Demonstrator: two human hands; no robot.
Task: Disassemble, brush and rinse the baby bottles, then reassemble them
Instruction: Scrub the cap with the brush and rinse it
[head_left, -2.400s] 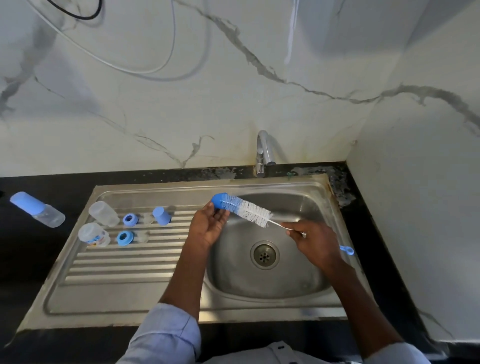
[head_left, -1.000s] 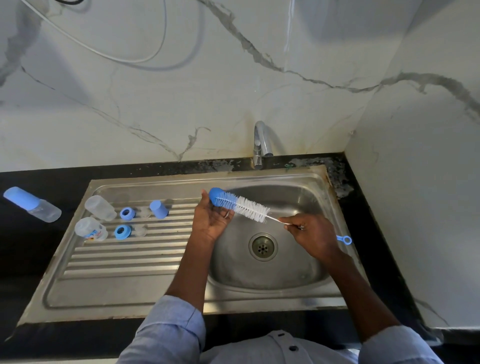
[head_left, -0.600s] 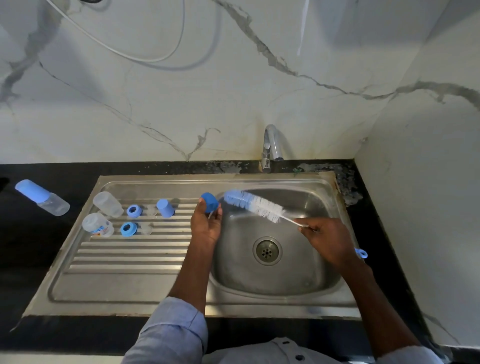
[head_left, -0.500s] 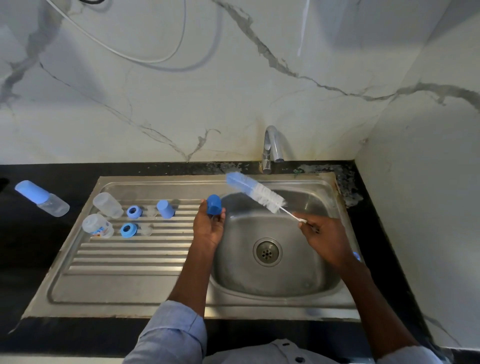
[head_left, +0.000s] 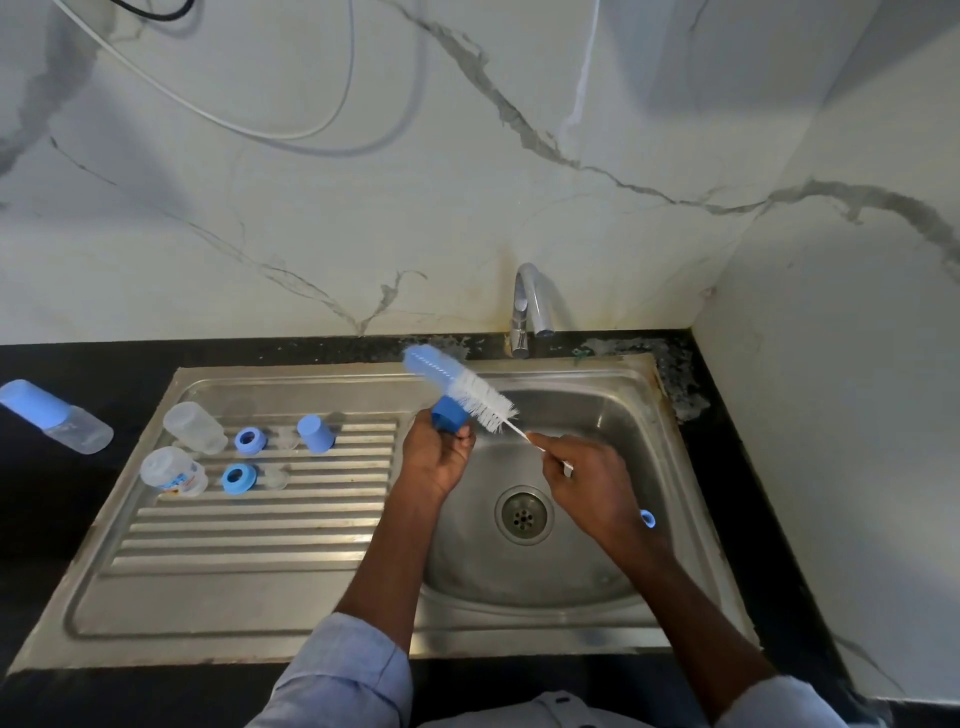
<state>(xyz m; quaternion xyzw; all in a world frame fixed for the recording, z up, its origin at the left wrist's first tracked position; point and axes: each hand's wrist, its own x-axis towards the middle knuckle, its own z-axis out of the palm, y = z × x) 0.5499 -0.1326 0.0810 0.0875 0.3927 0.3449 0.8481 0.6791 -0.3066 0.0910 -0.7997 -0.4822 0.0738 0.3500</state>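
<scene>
left hand (head_left: 434, 462): I see it over the left edge of the basin, fingers curled round a blue cap (head_left: 450, 413), which it holds up at the fingertips.
right hand (head_left: 587, 480): over the basin, fingers pinched on the thin wire handle of the bottle brush (head_left: 460, 387).
brush position: I read it as tilted, bristle head up and left, blue sponge tip over the sink's back rim. White bristles sit just above and behind the cap; touching or not, I can't tell.
brush tail: blue loop end (head_left: 647, 518) pokes out beyond the right wrist.
sink (head_left: 675, 467): stainless, drain (head_left: 523, 516) in the basin between the two forearms; tap (head_left: 527, 306) at the back wall, I see no water running.
drainboard (head_left: 249, 551): ribbed, left of the basin, carrying the loose parts.
parts, back row: clear bottle body (head_left: 193, 427) on its side, blue ring (head_left: 250, 440), clear teat (head_left: 287, 441), second blue cap (head_left: 315, 434) mouth down.
parts, front row: printed bottle body (head_left: 174, 472), second blue ring (head_left: 238, 476), second clear teat (head_left: 274, 478).
counter (head_left: 62, 519): black; one assembled bottle (head_left: 57, 415) with its blue cap on lies on its side, left of the sink, well apart from the rest.
sleeves: light blue on both arms, pushed up the forearms.
</scene>
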